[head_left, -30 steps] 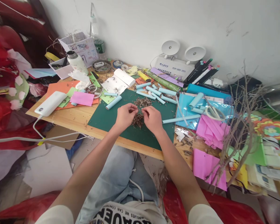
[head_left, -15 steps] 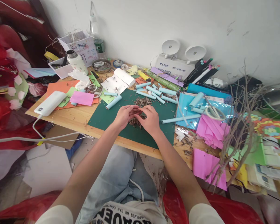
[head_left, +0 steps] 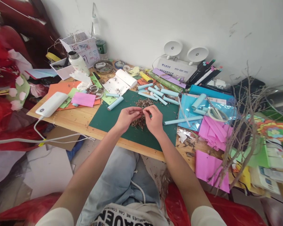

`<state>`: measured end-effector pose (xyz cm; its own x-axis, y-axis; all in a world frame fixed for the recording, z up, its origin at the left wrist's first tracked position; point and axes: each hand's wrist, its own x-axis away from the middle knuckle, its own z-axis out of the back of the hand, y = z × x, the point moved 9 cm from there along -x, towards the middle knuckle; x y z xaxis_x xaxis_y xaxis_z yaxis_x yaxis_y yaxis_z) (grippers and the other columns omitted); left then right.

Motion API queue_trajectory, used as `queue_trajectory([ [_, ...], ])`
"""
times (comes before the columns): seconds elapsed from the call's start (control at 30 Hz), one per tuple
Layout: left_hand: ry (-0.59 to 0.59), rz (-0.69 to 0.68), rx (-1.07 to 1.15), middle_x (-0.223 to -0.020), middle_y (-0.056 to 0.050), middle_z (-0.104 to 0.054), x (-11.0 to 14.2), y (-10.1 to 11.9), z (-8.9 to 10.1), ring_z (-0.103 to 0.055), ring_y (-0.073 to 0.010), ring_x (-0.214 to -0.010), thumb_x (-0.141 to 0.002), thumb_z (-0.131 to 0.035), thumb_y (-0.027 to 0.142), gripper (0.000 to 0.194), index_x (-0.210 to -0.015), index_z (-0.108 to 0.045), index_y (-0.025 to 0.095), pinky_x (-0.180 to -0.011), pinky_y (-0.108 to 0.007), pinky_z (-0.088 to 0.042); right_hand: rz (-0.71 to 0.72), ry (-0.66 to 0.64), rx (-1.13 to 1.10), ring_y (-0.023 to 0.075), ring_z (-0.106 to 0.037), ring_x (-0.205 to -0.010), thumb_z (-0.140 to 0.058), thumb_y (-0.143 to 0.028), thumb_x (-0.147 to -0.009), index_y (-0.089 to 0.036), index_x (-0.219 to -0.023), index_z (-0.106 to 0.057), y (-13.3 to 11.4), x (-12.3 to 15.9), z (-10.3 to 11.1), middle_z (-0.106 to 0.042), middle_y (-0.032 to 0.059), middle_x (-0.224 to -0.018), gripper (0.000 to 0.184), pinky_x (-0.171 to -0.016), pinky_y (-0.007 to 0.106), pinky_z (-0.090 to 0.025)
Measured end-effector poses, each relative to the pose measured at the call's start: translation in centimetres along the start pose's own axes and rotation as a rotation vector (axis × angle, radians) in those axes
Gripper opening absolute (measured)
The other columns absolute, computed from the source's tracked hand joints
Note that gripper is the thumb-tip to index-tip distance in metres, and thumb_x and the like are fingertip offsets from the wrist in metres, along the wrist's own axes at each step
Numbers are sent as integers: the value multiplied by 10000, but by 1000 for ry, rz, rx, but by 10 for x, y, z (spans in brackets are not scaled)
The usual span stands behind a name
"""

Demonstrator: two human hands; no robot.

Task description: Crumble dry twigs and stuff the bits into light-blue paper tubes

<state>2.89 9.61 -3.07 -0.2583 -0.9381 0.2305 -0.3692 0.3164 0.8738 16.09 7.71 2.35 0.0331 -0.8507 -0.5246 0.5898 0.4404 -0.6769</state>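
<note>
A loose pile of short brown dry twig bits (head_left: 144, 102) lies on the dark green mat (head_left: 105, 116), with crumbs scattered round it. Above the pile my left hand (head_left: 127, 118) and my right hand (head_left: 155, 120) meet at the fingertips. Thumb and fingers of each hand are pinched together. Whatever sits between them is too small to make out. Behind the pile lie several light blue paper tubes (head_left: 155, 91), and a single tube (head_left: 115, 103) rests beyond my left hand.
At the right stand bare branches (head_left: 246, 135) by pink paper (head_left: 212, 169) and scissors (head_left: 215, 113) on a blue folder (head_left: 185, 103). On the left are a white power bank (head_left: 51, 104) with a cable and an open bottle (head_left: 79, 62). An emergency lamp (head_left: 175, 67) stands against the wall.
My fingers were curved together with a gap between the hands; now the fingertips are drawn into tighter pinches. My right hand has turned slightly upright. The things on the table have stayed put.
</note>
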Motion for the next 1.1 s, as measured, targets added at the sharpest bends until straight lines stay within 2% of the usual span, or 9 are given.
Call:
queue_trajectory([
  [0.17,51,-6,6,-896,-91,-757,-1,-1,7,-714,-173,-875,-710,-788,180,235,-919,-716,100,-926,-356,-556,-21,-26,-68,182,-604,-800,-518,-285,-937,-211,-836,-641,-3,0,0,-649,58,-872,176,-729,318,-511],
  [0.33,37,2,-29,-867,-66,-754,-1,-1,6,-705,-155,-811,-637,-842,195,303,-902,-719,114,-909,-350,-561,-64,-36,-63,187,-624,-805,-520,-296,-933,-209,-840,-653,-2,1,-2,-667,66,-874,185,-718,318,-538],
  [0.53,97,-55,-112,-835,-52,-740,-3,3,14,-696,-158,-787,-619,-854,223,305,-868,-706,127,-863,-348,-566,-53,-126,-98,190,-671,-846,-552,-262,-909,-225,-1051,-699,2,0,-7,-709,73,-1006,208,-727,324,-575],
  [0.7,133,-33,-118,-820,-48,-740,-2,-1,19,-689,-157,-796,-606,-875,290,355,-881,-733,116,-897,-354,-562,6,-122,-2,198,-679,-839,-547,-285,-933,-229,-895,-723,-1,1,-9,-730,64,-917,188,-790,345,-557],
  [0.9,88,-8,-152,-830,-73,-756,1,-2,17,-699,-198,-838,-573,-896,378,411,-859,-767,112,-895,-361,-558,38,-92,26,182,-640,-815,-498,-251,-958,-214,-882,-671,-4,3,-7,-693,61,-891,193,-761,313,-511],
  [1.0,59,-26,-220,-804,-77,-755,1,-1,16,-706,-214,-817,-611,-873,388,358,-826,-769,121,-849,-354,-564,9,-82,26,181,-620,-799,-486,-252,-962,-217,-861,-638,-1,4,-7,-672,54,-865,185,-739,304,-491],
  [1.1,50,-79,-336,-736,-58,-733,0,1,17,-686,-192,-720,-687,-819,390,276,-791,-757,142,-747,-323,-560,-23,-104,57,185,-608,-791,-490,-245,-953,-219,-844,-614,4,4,-11,-658,48,-851,167,-721,303,-469],
])
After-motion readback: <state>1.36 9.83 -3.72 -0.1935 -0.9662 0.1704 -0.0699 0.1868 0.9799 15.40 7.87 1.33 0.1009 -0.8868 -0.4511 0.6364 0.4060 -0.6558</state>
